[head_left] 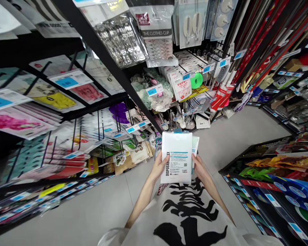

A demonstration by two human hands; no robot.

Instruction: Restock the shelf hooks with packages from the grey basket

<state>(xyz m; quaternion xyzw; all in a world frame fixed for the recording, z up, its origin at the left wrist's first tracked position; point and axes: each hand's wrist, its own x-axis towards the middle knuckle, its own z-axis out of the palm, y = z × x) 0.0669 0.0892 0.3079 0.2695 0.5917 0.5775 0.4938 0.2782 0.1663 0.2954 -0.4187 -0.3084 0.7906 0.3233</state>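
I hold a flat white packet (176,158) upright in front of my chest; it has small printed text, a barcode label and the word "DISPOSABLE" along its left side. My left hand (159,166) grips its left edge, fingers wrapped round it. My right hand (198,166) grips the right edge. A second packet with green-blue print (195,147) sticks out behind the first on the right side, also in my right hand's grip.
Shop shelves with hanging packets and blue price tags (66,82) fill the left and far side. A green roll (196,81) and mop handles (248,54) stand ahead. Low shelves of coloured packets (277,171) run on the right. Pale floor (220,140) forms the aisle.
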